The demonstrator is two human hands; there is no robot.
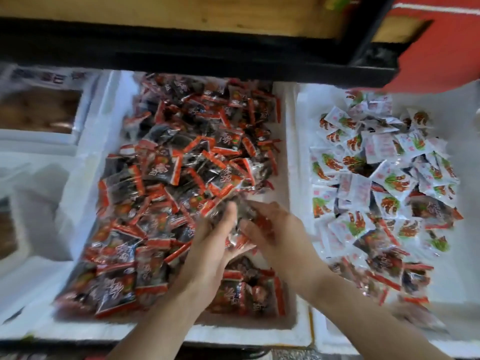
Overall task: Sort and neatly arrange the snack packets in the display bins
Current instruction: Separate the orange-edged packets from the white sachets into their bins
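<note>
A white foam bin [85,178] in the middle is heaped with dark red-and-black snack packets [181,157]. The bin to its right [465,255] holds white packets [363,165] with several red-and-black packets [394,263] mixed in near its front. My left hand [207,253] and my right hand [278,235] meet over the right front of the middle bin and cup a bunch of red-and-black packets [236,229] between them. The picture is blurred, so the exact finger grip is unclear.
A black shelf edge [181,55] with a wooden board above runs across the top, close over the bins. At the left stand more white foam bins [39,141] with brown goods. A red panel [441,48] is at the upper right.
</note>
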